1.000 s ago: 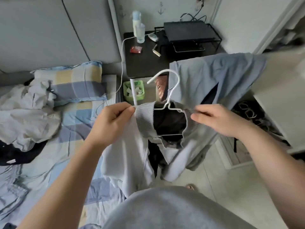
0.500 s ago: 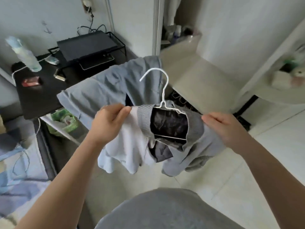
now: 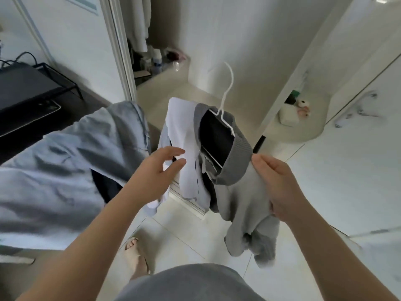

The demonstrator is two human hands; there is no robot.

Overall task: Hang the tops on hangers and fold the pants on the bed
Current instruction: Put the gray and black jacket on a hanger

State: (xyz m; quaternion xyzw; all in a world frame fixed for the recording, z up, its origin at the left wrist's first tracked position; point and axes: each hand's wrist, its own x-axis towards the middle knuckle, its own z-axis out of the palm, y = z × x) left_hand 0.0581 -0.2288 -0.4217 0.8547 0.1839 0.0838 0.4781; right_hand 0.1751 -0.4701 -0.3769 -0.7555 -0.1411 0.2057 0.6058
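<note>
Biggest: a blue-grey garment (image 3: 65, 170), crumpled and draped well out to the left of our L hand (image 3: 158, 172), one edge running behind that wrist. What it lies on, we can't tell.

Next, the grey top (image 3: 243, 205), the task item, hangs in the air btw our two hands, over a pale tiled floor (image 3: 195, 235). It has a ribbed grey collar, dark lining inside the neck, and a white front panel on the side nearest the L hand. Its lower part bunches below the R hand (image 3: 277, 185).

L hand: fingers loose and spread, thumb apart, nothing gripped. Its fingertips (image 3: 176, 152) lie over the white panel; whether they touch it, we can't tell.

R hand: thumb and curled fingers pinch the grey cloth just under the collar, at the shoulder.

A white wire hanger (image 3: 221, 110) sits inside the top's neck, hook sticking up above both hands.

Below the L forearm, a foot in a slipper (image 3: 133, 253) on the floor.

Up & right of the R hand, a small plush toy (image 3: 302, 106) on a rounded shelf (image 3: 303, 135).
</note>
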